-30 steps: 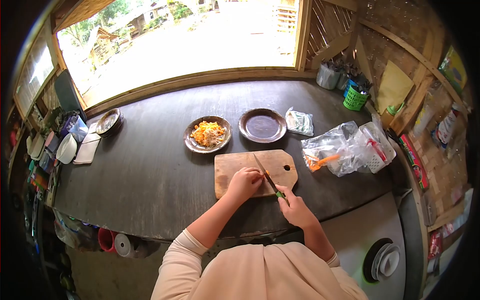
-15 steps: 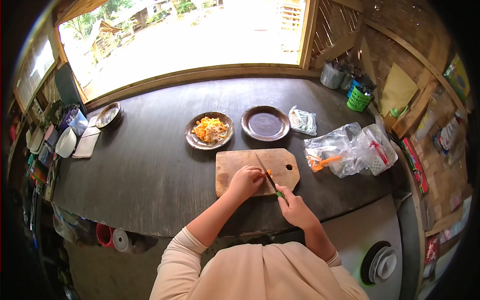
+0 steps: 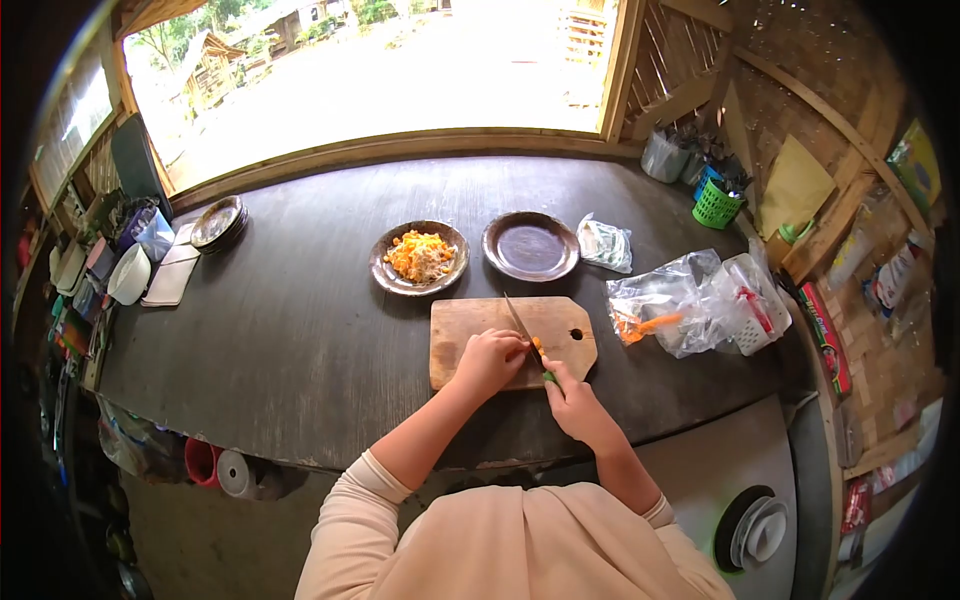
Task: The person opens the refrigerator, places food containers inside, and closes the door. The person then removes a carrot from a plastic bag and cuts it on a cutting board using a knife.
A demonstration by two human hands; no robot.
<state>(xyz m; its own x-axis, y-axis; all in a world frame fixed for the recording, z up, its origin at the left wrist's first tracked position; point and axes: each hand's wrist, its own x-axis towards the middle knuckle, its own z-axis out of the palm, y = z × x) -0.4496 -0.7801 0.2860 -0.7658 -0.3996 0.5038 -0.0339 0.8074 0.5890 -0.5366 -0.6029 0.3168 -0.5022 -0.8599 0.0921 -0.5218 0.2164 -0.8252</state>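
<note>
My right hand (image 3: 577,405) grips the green handle of a knife (image 3: 519,320), its blade slanting up and left over a wooden cutting board (image 3: 460,318). Against the blade's left side, my left hand (image 3: 492,361) is closed with bent fingers on a small orange piece, mostly hidden by the fingertips. A bit of orange food, apparently carrot (image 3: 538,345), lies right of the blade. Beyond the board, a brown plate (image 3: 376,272) bears a heap of chopped orange and pale food (image 3: 420,257). A second brown plate (image 3: 530,246) beside it holds nothing.
Right of the board lie a clear plastic bag (image 3: 670,290) with orange strips and a white perforated basket (image 3: 757,318). A small plastic packet (image 3: 605,244) sits behind them. Stacked plates (image 3: 217,224) and a white bowl (image 3: 130,280) stand at the left. A green basket (image 3: 716,205) occupies the far right corner.
My right hand and the knife have shifted slightly up and left, with the blade tip now further over the board's far edge. My left hand stays nearly in place.
</note>
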